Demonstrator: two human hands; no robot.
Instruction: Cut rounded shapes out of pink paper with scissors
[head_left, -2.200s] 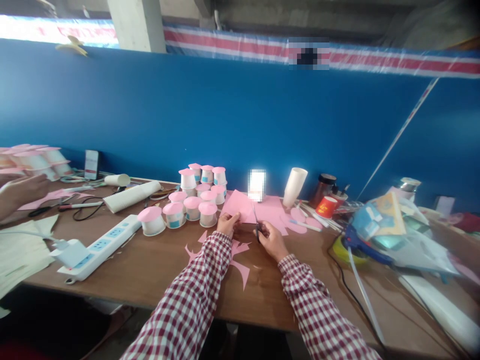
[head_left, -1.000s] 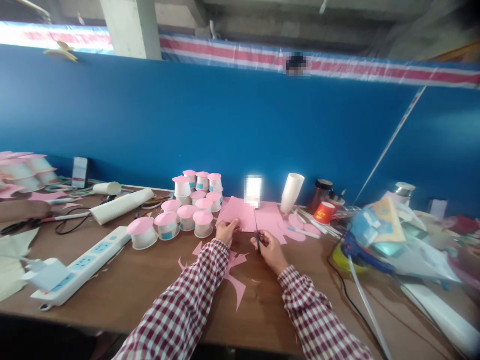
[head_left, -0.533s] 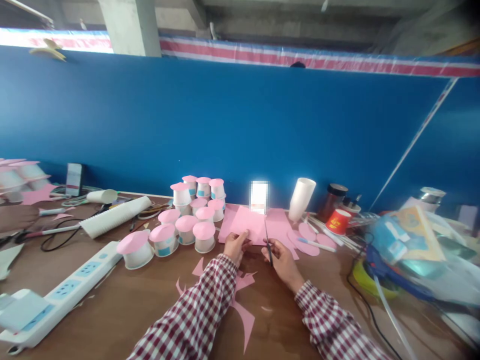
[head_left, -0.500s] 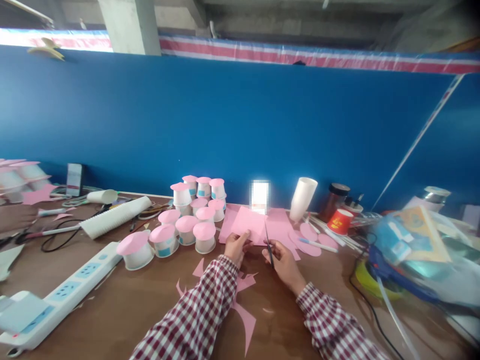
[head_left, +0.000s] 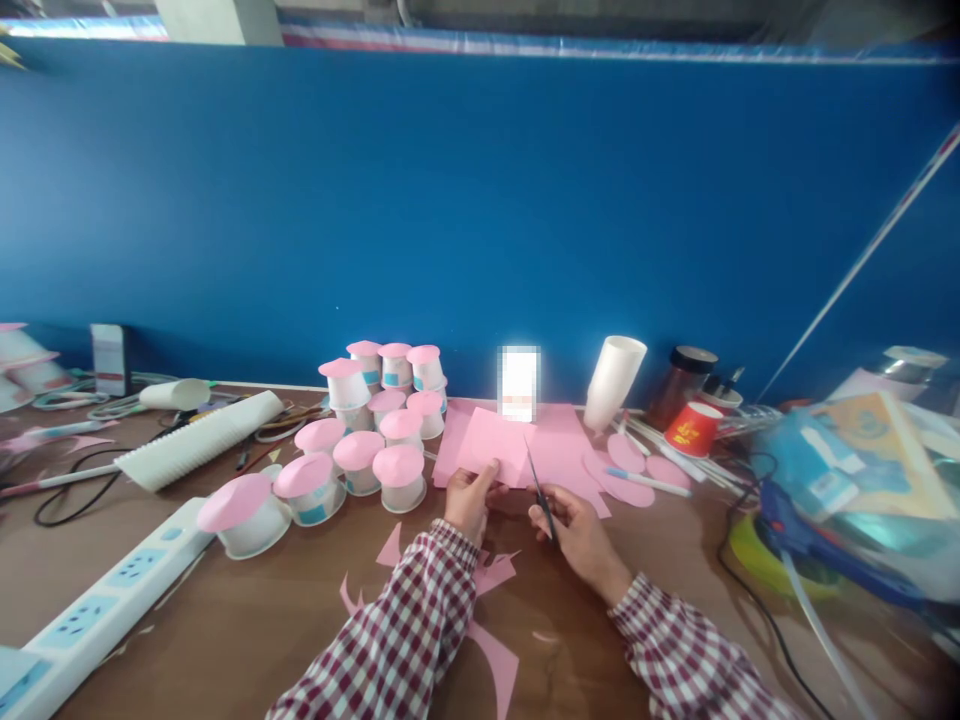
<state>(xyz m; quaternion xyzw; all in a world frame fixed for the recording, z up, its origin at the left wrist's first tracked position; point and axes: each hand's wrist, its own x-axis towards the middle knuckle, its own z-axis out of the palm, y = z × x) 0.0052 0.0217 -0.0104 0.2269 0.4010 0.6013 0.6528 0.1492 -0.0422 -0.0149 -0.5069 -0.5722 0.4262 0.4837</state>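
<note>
My left hand (head_left: 471, 500) pinches the lower edge of a pink paper sheet (head_left: 491, 445), thumb on top. Dark scissors (head_left: 544, 505) are gripped in my right hand (head_left: 581, 530), their blades pointing up and away beside the sheet's right edge. Behind lies a larger pink sheet (head_left: 561, 430) flat on the table. Several pink paper discs (head_left: 628, 488) rest to the right, with a marker pen (head_left: 649, 482) across them. Pink offcuts (head_left: 495, 665) are scattered in front of and under my left forearm. Whether the blades touch paper I cannot tell.
Several white paper cups with pink tops (head_left: 399, 480) stand at left, near a power strip (head_left: 112, 610) and a lying cup stack (head_left: 202, 440). At right are an upright cup stack (head_left: 615, 385), a red cup (head_left: 694, 430), a blue glue gun (head_left: 817, 545) and a cable (head_left: 757, 630).
The view has tilted down slightly. My right hand with the scissors has drawn a little right, away from the small sheet; my left hand keeps its hold.
</note>
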